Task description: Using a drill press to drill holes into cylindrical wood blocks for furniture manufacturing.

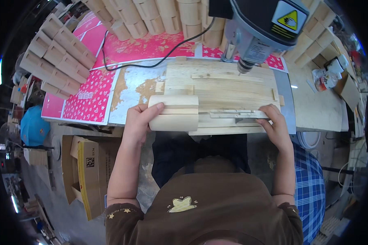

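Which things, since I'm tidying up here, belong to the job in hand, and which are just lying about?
In use, or likely part of it:
Block, in the left hand
Strip, in the right hand
Board, under the drill
Stacked blocks, similar to the held one

Apparently just lying about:
Carton
Checked cloth

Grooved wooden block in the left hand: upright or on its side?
On its side: the block lies left to right, its groove facing up, the left hand at its left end.
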### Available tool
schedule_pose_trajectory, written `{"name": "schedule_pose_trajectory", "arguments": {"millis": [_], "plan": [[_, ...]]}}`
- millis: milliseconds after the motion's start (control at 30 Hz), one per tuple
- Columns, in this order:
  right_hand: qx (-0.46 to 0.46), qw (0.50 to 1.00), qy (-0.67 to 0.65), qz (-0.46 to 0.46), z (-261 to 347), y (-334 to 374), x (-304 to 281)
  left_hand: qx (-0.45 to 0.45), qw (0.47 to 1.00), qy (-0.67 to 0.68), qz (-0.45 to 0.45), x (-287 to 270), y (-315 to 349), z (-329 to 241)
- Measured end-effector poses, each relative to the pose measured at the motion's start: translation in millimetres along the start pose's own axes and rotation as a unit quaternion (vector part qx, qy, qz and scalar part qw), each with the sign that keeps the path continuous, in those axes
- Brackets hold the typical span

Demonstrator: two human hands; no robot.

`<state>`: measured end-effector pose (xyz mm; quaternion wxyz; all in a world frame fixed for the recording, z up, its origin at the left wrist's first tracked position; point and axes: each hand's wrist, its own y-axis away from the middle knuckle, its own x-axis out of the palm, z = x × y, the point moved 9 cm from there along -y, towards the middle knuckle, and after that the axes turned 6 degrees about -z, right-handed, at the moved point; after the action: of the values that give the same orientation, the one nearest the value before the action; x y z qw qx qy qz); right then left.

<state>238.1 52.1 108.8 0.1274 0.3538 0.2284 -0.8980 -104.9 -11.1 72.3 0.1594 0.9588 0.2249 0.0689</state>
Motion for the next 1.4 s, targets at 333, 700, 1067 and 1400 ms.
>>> {"name": "schedule_pose_trajectory", "arguments": {"millis": [333,700,1067,1400], "plan": [[-0.004,1.000,0.003,0.014,-1.2,-1.7,0.9,0.002,0.993,-0.111,0.029,45.0,-3.1,38.4],[0.007,0.997,0.039,-0.069,-38.1,-13.9,-22.2,0.417,0.858,-0.277,0.118,137.0,20.1,25.8],[-0.022,0.995,0.063,-0.078,-37.5,-70.5,2.4,0.413,0.842,-0.340,0.069,134.6,-48.3,28.4],[-0.039,0.942,-0.178,-0.281,8.3,-135.5,-137.2,0.407,0.837,-0.351,0.097,135.5,-42.0,22.3]]}}
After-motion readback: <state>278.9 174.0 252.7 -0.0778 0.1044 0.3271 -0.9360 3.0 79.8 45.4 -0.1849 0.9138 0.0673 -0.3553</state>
